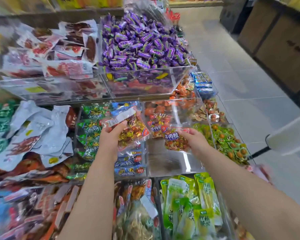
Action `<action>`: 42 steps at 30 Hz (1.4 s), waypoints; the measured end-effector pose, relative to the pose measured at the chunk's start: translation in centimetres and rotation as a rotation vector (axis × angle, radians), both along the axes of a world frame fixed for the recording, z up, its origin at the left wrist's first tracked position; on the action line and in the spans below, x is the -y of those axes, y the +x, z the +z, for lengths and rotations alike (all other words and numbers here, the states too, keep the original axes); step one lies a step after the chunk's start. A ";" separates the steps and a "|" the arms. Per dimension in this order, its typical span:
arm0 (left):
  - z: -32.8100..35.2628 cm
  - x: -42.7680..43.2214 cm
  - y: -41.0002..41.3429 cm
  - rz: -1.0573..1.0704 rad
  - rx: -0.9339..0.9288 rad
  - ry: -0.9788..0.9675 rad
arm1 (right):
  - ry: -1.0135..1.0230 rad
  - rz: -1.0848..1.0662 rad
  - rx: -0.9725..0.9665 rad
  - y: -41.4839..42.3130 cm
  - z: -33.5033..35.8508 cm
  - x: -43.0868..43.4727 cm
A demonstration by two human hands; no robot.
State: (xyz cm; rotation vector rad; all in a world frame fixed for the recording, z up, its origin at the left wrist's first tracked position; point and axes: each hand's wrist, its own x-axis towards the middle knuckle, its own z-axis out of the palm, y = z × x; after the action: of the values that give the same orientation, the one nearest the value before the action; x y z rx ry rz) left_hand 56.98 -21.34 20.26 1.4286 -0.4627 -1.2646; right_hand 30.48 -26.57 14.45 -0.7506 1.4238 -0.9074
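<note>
A tiered snack display fills the frame. At its centre, between the two forearms, is a clear acrylic bin (170,161) whose bare metallic floor shows below a couple of red-orange bags at its upper edge. That bin is probably where the bags in hand are headed. It lies directly beneath the hands and slightly right of centre, so the right hand is the nearer one. Just above and left of the bin, the bag of gold-wrapped sweets (133,130) lies broadly across the frame with its white label strip rising toward the upper right. The left hand (111,134) grips its left edge, fingers curled over the top. The smaller red-orange snack bag (174,141) hangs over the bin's upper right part, its long axis apparently slanting from upper left to lower right, though motion blur makes this uncertain. The right hand (196,139) pinches its right edge, thumb on the printed face. The two bags are near each other but not touching.
</note>
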 end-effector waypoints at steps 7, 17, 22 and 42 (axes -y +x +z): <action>0.1 2.4 0.0 0.010 -0.101 0.026 | 0.038 0.115 -0.003 3.5 -4.5 5.7; 0.1 3.6 -0.5 -0.023 -0.133 0.074 | -0.088 0.287 -0.651 4.7 -11.2 5.5; -0.1 4.4 -1.1 -0.063 -0.151 0.049 | -0.167 0.216 -0.570 5.5 -11.6 6.5; 0.7 4.2 -1.8 -0.089 -0.193 0.033 | 0.053 0.074 -0.491 6.0 -10.2 6.0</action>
State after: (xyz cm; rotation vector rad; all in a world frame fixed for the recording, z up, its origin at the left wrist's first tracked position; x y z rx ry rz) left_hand 55.14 -25.52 20.93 1.3093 -0.3793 -1.4726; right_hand 36.51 -32.60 4.30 -1.0247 1.8258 -0.6474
